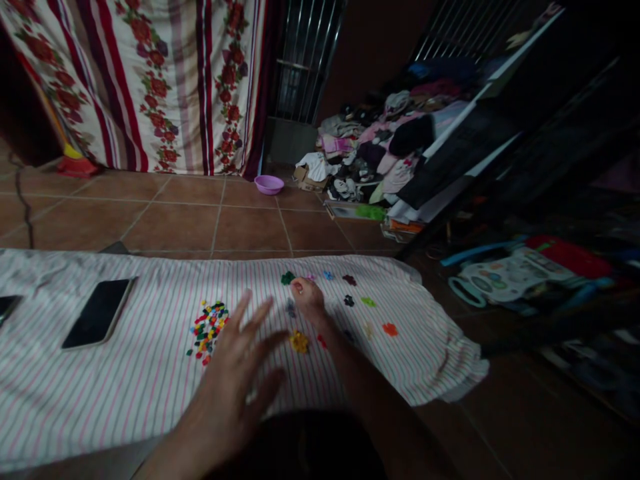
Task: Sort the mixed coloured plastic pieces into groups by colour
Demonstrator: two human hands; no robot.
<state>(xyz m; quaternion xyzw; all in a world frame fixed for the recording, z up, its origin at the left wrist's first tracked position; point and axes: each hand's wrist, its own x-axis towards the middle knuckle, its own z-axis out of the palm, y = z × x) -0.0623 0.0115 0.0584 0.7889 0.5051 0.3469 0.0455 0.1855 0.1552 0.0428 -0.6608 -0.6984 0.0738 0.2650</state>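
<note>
My left hand [243, 363] hovers with its fingers spread over the striped cloth [150, 373], slightly blurred and holding nothing. It partly covers a mixed heap of small coloured pieces [206, 331], too small to name surely. Farther off, my right hand [307, 297] has its fingers pinched together beside a dark green pile [287, 277]; whatever it may grip is hidden. Single-colour piles lie around it: yellow pieces [299, 342], grey pieces [291, 307], blue pieces [327, 275], maroon pieces [349, 280], black pieces [349, 301], lime pieces [369, 302] and orange pieces [390, 329]. Red pieces [322, 341] show beside my right forearm.
On the cloth's left part lies a dark-screened phone [99, 315], with another dark device [7, 307] at the frame's edge. Beyond are a tiled floor [190, 217], a purple basin [269, 185], a floral curtain [175, 87] and a clothes heap [380, 147]. A colourful backpack [530, 273] sits right.
</note>
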